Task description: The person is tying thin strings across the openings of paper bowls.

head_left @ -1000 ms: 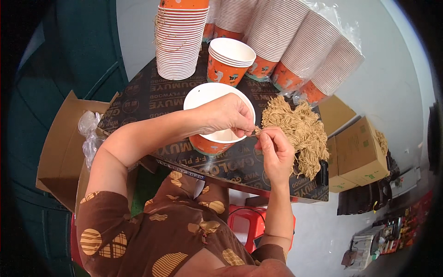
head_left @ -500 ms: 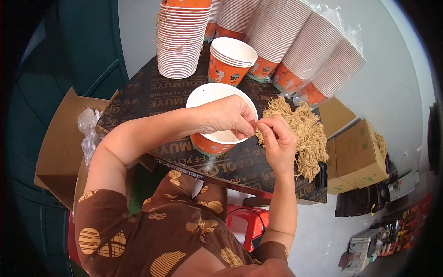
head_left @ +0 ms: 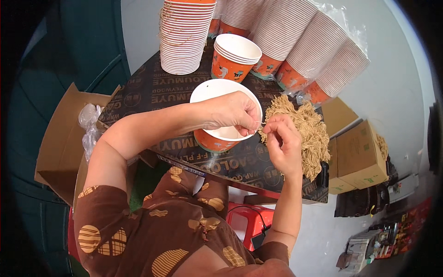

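Observation:
A white-lined orange paper bucket [head_left: 214, 141] stands upright on the dark table. A small dark hole shows inside its far left wall. My left hand [head_left: 236, 112] reaches across its mouth to the right rim, fingertips pinched. Just outside that rim my right hand [head_left: 284, 144] has its fingers curled in a pinch. A thin pale string [head_left: 261, 123] spans the short gap between the two sets of fingertips. Its ends are hidden in my fingers, and I cannot tell whether it passes through the bucket. Beside my right hand lies a heap of tan strings [head_left: 311, 143].
Behind the bucket are a few nested buckets [head_left: 235, 60] and a tall stack [head_left: 182, 51] with strings hanging on it. Plastic-wrapped stacks [head_left: 318, 46] line the back right. Cardboard boxes stand left [head_left: 64, 138] and right [head_left: 357, 154]. A red stool [head_left: 253, 221] is below the table [head_left: 230, 168].
My right hand has moved slightly right and down, away from my left fingertips, and the string between them now shows. The whole view has shifted a little.

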A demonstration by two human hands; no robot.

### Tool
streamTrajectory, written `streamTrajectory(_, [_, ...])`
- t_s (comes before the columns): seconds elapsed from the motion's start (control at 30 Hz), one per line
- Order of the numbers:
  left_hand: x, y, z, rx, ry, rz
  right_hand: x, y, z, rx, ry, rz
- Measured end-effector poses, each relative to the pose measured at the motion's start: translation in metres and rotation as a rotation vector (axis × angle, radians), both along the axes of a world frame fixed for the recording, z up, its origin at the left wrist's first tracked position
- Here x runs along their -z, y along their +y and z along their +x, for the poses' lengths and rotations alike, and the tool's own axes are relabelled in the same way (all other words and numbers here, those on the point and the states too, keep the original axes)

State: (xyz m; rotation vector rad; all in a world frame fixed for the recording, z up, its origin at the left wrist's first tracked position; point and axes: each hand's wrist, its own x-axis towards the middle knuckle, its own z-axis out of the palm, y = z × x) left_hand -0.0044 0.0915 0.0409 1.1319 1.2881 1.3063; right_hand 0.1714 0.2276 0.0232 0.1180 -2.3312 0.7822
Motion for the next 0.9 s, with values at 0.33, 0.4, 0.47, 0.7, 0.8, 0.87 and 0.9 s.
streamTrajectory(0.33, [0.005, 0.001, -0.003, 0.032, 0.052, 0.027, 0.006, -0.012, -0.005, 0.035, 0.022, -0.059])
streamTrajectory(0.4, [0.003, 0.000, -0.002, 0.028, 0.076, 0.024, 0.004, -0.014, -0.005, 0.021, 0.004, -0.051])
streamTrajectory(0.47, [0.003, 0.000, -0.002, 0.026, 0.087, 0.022, 0.005, -0.015, -0.007, 0.028, 0.009, -0.048])
streamTrajectory(0.7, [0.001, 0.001, 0.000, 0.021, 0.101, 0.014, 0.013, -0.016, -0.010, 0.051, 0.084, -0.038])
streamTrajectory(0.8, [0.002, 0.001, 0.000, 0.004, 0.086, 0.004, 0.014, -0.019, -0.009, 0.078, 0.069, -0.049])
streamTrajectory(0.87, [0.001, 0.001, 0.001, 0.000, 0.088, -0.003, 0.014, -0.022, -0.008, 0.090, 0.075, -0.056])
streamTrajectory(0.9, [0.000, 0.000, 0.001, -0.004, 0.090, -0.009, 0.014, -0.024, -0.007, 0.102, 0.082, -0.063])
